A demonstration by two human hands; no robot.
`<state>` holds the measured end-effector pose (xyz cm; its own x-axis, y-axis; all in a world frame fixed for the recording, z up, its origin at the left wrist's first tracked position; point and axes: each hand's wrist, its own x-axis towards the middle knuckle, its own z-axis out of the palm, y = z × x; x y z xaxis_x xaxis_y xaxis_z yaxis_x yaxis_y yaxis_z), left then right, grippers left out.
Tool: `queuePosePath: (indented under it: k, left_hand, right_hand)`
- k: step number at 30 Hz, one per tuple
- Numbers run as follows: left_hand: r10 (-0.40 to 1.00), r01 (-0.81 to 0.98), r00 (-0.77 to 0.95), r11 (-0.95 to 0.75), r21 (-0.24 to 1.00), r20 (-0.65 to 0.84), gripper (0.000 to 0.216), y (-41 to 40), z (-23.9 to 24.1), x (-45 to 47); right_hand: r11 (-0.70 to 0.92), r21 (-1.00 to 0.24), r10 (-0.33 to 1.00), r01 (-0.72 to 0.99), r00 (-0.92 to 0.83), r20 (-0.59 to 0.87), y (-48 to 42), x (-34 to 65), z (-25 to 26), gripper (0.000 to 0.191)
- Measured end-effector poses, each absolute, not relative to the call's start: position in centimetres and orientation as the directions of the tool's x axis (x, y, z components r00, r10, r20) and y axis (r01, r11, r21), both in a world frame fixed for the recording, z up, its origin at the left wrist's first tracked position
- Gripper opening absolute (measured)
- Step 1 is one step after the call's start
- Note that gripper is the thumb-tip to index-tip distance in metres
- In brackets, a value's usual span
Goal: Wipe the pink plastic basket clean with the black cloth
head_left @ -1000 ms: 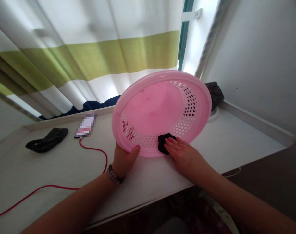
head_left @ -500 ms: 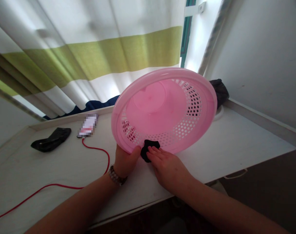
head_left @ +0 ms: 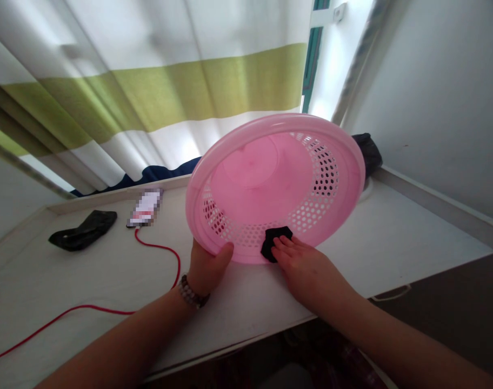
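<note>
One black cloth (head_left: 272, 241) under flat right fingers (head_left: 290, 250); pink basket (head_left: 271, 178) in left fingers' (head_left: 223, 254) grip.

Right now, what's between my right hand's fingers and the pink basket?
A small black cloth, pressed by the right hand against the pink basket, in the head view.

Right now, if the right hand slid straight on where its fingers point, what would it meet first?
The black cloth, touched by the right hand; just behind it, probably the pink basket.
</note>
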<state>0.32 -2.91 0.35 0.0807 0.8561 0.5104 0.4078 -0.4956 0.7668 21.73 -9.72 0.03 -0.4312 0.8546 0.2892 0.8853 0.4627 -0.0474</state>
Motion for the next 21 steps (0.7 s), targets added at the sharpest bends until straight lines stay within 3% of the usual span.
queuePosePath:
  k: [8, 21]
  left_hand:
    - [0.867, 0.425, 0.071, -0.473, 0.772, 0.492, 0.06, -2.8, -0.1, 0.0]
    - [0.843, 0.321, 0.131, -0.534, 0.782, 0.521, 0.066, -2.8, 0.3, 0.2]
  right_hand:
    - [0.501, -0.243, 0.848, 0.831, -0.415, 0.328, -10.1, 16.8, 0.8, 0.039]
    - [0.44, -0.14, 0.866, 0.887, -0.379, 0.325, -10.6, 23.6, 0.0, 0.038]
